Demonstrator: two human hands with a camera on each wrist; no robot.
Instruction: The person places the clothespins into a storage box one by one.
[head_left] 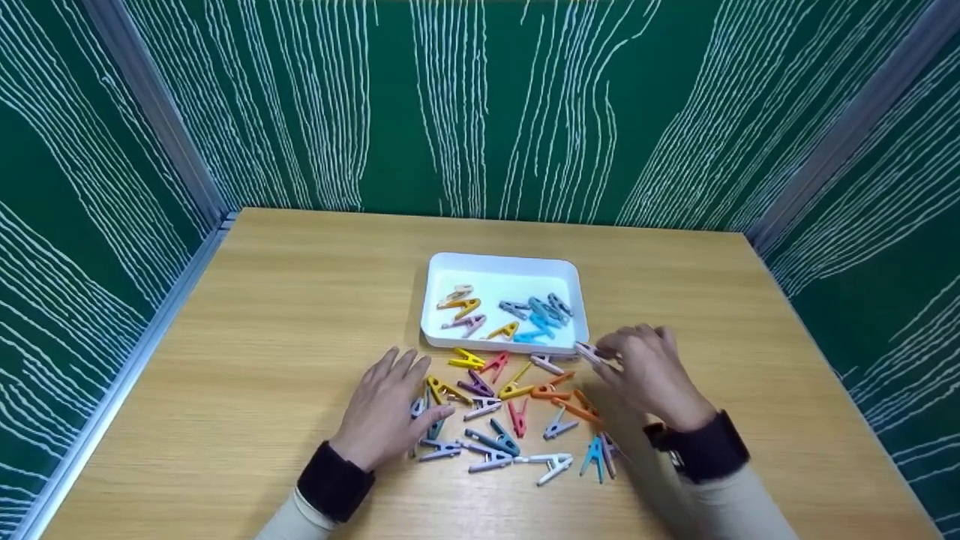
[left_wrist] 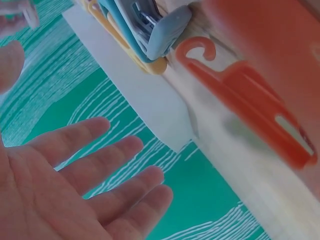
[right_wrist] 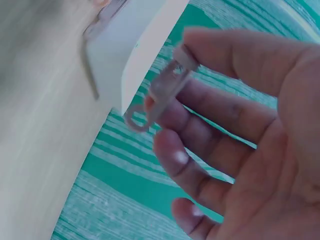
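Your right hand (head_left: 651, 371) is pinching a pale clothespin (right_wrist: 165, 89) by the tray (head_left: 517, 279), left hand (head_left: 386, 411) splaying fingers beside loose clothespins (head_left: 519, 426)

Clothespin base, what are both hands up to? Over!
Right hand pinching pale clothespin by near right corner of tray. Left hand spread at left edge of loose clothespins. Nothing seems to block the tray.

Head view: left hand (head_left: 386, 412) partly hides the teal clips (head_left: 435, 430) beside it; overlapping blue clips (head_left: 543, 310) in the white tray (head_left: 506, 263), we can't count. Both sleeves (head_left: 739, 506) run off the bottom. Right wrist view: white tray runs past the top edge. Left wrist view: orange shape (left_wrist: 280, 37), blurred, cut off; we can't identify it.
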